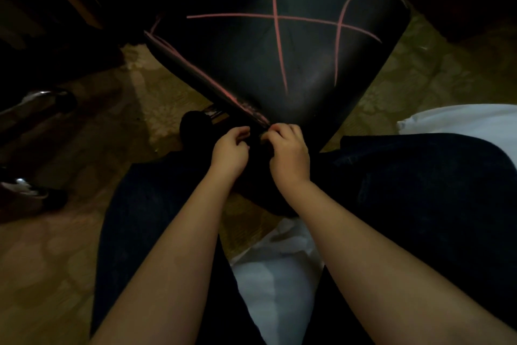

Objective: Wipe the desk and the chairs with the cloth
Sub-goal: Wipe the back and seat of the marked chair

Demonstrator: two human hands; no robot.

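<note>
Curling at the chair's (279,65) near corner, left grip (229,149) and right grip (289,154) are nearly touching; whatever they pinch is unreadable.

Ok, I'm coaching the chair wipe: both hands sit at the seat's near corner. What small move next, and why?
Probably draw the right hand along the pink-piped edge. It and the left hand are bunched at the near corner of the chair seat, whose surface lies beyond them. What they hold is too dark to tell.
</note>
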